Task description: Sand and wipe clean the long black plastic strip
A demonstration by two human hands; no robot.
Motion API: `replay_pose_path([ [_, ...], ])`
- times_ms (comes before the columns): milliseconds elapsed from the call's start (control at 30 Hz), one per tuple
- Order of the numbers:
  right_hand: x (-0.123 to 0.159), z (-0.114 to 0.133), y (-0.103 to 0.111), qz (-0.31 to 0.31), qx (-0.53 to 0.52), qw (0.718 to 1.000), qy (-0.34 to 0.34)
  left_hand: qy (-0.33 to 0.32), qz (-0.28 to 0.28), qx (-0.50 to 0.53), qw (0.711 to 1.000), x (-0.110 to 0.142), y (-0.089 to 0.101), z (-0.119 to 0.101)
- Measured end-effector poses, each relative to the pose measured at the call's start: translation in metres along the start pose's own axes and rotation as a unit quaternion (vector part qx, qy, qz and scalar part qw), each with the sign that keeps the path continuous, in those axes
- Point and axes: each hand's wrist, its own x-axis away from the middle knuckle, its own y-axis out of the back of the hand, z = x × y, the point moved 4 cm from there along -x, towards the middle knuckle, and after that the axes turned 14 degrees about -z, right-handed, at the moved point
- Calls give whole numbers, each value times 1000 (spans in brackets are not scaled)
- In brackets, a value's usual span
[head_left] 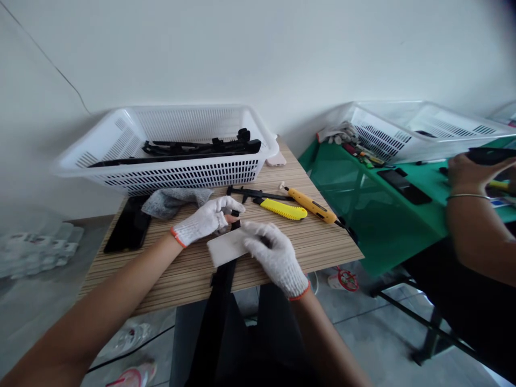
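Note:
My left hand [203, 221], in a white knit glove with an orange cuff, closes thumb and fingers on the far end of a long black plastic part [221, 282]. That part runs back over the table's near edge toward my lap. My right hand [276, 253], gloved the same way, holds a white flat rectangular piece [226, 248] lying across the black part; its fingertips are partly hidden. Just beyond my hands lie a yellow utility knife [282, 209], a black caliper [260, 194] and a yellow pen-shaped power tool [310, 204].
A white basket [189, 176] with black plastic parts [201, 148] stands at the back. A grey cloth [173, 201] and a black phone [128, 226] lie left; a pale phone [276, 159] lies behind. Right, a co-worker's hand [467, 174] is over a green table [338, 177].

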Motion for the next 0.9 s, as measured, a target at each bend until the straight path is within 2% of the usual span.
replay_pose_path([
  [100, -1, -4, 9, -115, -20, 993, -36, -7, 1, -12, 1000, 0, 0, -1],
  [133, -1, -4, 9, -115, -22, 992, -35, -8, 4, -16, 1000, 1, 0, -2],
  [233, 1, 1, 0, 3, -5, 1000, 7, -4, 13, -24, 1000, 3, -2, -2],
  [267, 2, 1, -2, 16, -1, 1000, 11, -2, 14, -27, 1000, 4, -2, -2],
  [300, 1, 1, 0, -3, -1, 1000, 4, 1, 14, -31, 999, 4, -3, -2],
  [367, 1, 0, 6, -89, -5, 996, -24, 4, 12, -39, 999, 5, -3, -3],
  [400, 1, -1, 7, -106, -4, 994, -28, 3, 10, -43, 999, 5, -3, -3],
  [433, 1, 0, 6, -92, 1, 995, -22, 1, 9, -46, 999, 5, -3, -4],
  [533, 3, 2, -2, 17, 28, 999, 17, -6, 9, -53, 999, 6, -3, -5],
  [567, 2, 1, -1, 8, 27, 999, 15, -7, 9, -54, 998, 6, -2, -5],
  [667, 1, -6, 10, -127, -7, 991, -43, -9, 10, -55, 998, 6, -2, -4],
  [700, 1, -8, 10, -137, -16, 989, -57, -10, 10, -55, 998, 6, -2, -4],
  [833, 4, -6, -3, 12, -24, 998, -50, -20, 13, -56, 998, 5, -2, -4],
  [867, 4, -7, -2, 4, -31, 998, -61, -21, 14, -55, 998, 5, -2, -4],
  [900, 3, -9, 0, -33, -39, 995, -83, -21, 14, -54, 998, 5, -2, -4],
])
